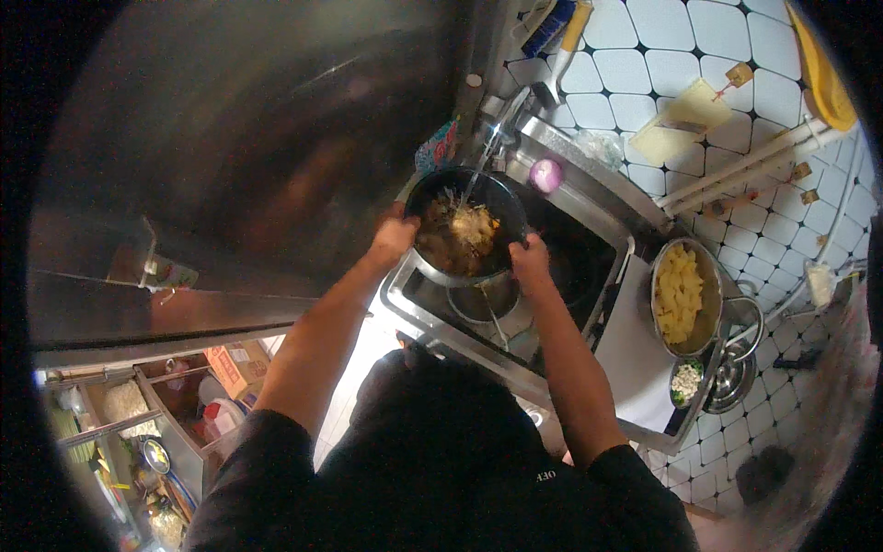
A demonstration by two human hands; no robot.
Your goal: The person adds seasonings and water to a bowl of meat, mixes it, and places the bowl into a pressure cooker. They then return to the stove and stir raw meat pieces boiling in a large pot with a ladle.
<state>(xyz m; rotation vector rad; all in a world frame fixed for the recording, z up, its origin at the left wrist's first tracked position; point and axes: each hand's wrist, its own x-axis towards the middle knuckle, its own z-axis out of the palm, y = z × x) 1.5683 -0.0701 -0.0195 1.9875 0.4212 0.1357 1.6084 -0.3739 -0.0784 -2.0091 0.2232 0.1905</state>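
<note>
A round dark-walled pot (434, 259) is held level between my two hands, under a metal faucet (510, 110). Water runs from the spout into it, onto brown and yellowish food (474, 228). My left hand (396, 238) grips the pot's left side, and my right hand (530, 261) grips its right side. Below the pot lies a sink or recessed basin (572, 255) with a metal rim, where a round strainer or bowl (484, 300) with a thin handle shows in part. A purple onion (546, 176) sits on the metal ledge behind.
On the right counter (631, 345) stand a metal pot of cut yellow pieces (679, 297) and a small bowl of chopped white and green food (687, 383). A metal lid (731, 379) is beside them. A tall metal panel (241, 152) rises at left. Open drawers (165, 407) hold kitchen goods.
</note>
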